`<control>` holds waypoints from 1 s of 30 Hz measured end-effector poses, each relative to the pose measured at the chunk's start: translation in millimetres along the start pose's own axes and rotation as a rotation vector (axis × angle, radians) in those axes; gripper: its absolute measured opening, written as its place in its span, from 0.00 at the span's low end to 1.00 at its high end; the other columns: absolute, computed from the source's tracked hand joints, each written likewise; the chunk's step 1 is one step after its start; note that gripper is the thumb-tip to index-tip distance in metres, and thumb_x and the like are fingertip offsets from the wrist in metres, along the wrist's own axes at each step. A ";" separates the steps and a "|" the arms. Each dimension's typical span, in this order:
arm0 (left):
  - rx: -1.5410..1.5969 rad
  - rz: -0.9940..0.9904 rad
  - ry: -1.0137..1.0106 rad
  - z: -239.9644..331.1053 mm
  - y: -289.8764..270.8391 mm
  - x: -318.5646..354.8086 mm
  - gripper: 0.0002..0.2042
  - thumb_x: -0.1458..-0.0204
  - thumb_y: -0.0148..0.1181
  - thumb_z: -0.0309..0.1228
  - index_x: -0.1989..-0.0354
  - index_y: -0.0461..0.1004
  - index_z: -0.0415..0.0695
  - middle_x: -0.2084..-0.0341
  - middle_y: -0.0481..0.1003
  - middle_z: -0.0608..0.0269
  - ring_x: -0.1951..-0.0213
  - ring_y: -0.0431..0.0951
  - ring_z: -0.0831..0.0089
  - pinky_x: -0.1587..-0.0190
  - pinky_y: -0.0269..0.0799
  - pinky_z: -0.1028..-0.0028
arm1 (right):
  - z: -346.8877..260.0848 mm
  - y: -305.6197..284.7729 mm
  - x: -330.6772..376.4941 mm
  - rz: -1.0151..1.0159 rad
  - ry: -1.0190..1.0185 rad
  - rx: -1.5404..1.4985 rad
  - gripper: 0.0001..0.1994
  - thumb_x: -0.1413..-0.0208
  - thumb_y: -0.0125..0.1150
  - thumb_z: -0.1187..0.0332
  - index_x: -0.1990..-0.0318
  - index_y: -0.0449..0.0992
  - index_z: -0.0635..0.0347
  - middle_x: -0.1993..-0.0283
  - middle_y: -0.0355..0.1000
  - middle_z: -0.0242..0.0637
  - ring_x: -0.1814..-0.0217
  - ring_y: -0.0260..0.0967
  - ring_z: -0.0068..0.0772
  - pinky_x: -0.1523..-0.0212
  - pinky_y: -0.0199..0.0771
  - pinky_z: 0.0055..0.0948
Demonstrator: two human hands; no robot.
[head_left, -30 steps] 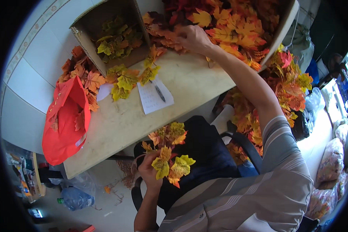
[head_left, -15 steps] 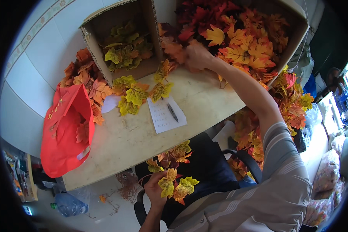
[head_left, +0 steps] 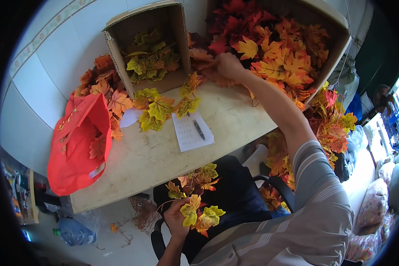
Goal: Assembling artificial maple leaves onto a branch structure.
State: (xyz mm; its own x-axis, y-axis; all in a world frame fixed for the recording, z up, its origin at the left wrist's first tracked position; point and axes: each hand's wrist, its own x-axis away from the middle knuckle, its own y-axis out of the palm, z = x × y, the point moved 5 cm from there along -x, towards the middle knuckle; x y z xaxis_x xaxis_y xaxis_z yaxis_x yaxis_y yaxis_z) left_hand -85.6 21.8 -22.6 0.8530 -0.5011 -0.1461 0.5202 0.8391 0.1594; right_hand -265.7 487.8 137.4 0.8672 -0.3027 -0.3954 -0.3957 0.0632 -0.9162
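Observation:
My left hand [head_left: 177, 218], low in front of the chair, is closed on the stem of an artificial leaf garland [head_left: 208, 217]. Its yellow-green and orange leaves stick out to the right and above the hand. My right hand [head_left: 231, 66] reaches to the back of the table between two cardboard boxes. Its curled fingers, partly hidden, grip brownish-orange artificial maple leaves [head_left: 221, 80], slightly blurred. Yellow-green leaves [head_left: 155, 108] lie on the table before the smaller box [head_left: 186, 42]. More of that colour [head_left: 148, 62] fill the box.
A larger box [head_left: 339, 48] holds red and orange leaves [head_left: 281, 62]. At the left, a red bag [head_left: 77, 155] hangs over the table edge beside orange leaves [head_left: 119, 103]. A pen [head_left: 199, 130] rests on a paper [head_left: 188, 141]. Garlands [head_left: 332, 128] hang at the right, by the chair [head_left: 239, 190].
My right hand has shifted slightly among the brownish-orange leaves. My left hand keeps its hold on the garland. The whole view has tilted a little.

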 end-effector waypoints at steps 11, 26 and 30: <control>0.039 -0.029 -0.054 1.3 0.8 -1.7 0.16 0.57 0.63 0.15 0.56 0.76 0.35 0.64 0.75 0.59 0.62 0.77 0.74 0.54 0.71 0.75 | -60.1 -73.2 87.4 -0.291 -0.332 -0.236 0.15 0.57 0.60 0.69 0.61 0.78 0.67 0.66 0.77 0.50 0.62 0.76 0.42 0.58 0.76 0.36; -0.082 -0.028 -0.051 -6.1 -3.2 0.6 0.12 0.52 0.57 0.17 0.57 0.76 0.34 0.63 0.76 0.61 0.62 0.77 0.75 0.57 0.72 0.77 | -29.9 -58.1 132.6 -0.340 0.074 -0.884 0.12 0.53 0.60 0.71 0.60 0.79 0.65 0.70 0.77 0.31 0.66 0.73 0.22 0.61 0.72 0.25; -0.118 -0.029 -0.042 -5.6 0.0 2.1 0.12 0.51 0.57 0.17 0.57 0.75 0.34 0.63 0.76 0.62 0.62 0.77 0.76 0.57 0.72 0.77 | -28.4 -55.6 136.8 -0.257 0.037 -0.437 0.16 0.55 0.62 0.64 0.59 0.79 0.60 0.66 0.78 0.41 0.63 0.76 0.39 0.58 0.73 0.34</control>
State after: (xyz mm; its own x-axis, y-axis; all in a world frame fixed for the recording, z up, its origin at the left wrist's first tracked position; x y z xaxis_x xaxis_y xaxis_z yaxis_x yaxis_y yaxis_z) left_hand -84.0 21.9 -28.4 0.8402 -0.5314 -0.1077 0.5377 0.8422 0.0390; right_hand -133.6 415.8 136.1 0.9450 -0.2902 -0.1508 -0.2673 -0.4195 -0.8675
